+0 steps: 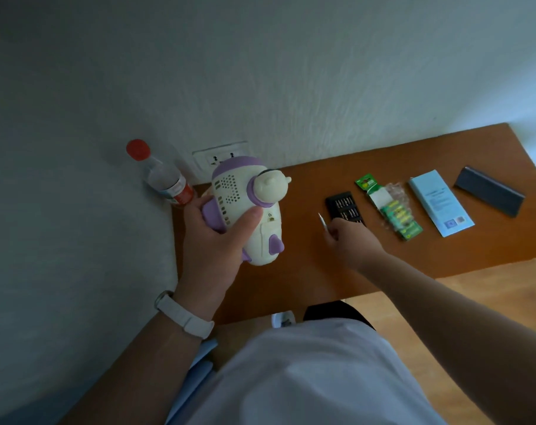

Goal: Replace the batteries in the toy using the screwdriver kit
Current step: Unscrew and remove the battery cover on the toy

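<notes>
My left hand grips a cream and purple toy and holds it above the left end of the brown table, its perforated underside facing me. My right hand is closed around a thin silver screwdriver whose tip points up and away. Just behind that hand lies the black tray of screwdriver bits. A green pack of batteries in clear plastic lies to its right.
A clear bottle with a red cap stands at the table's left end by the wall, beneath a wall socket. A light blue leaflet and a dark grey case cover lie further right. Wooden floor shows beyond the table's near edge.
</notes>
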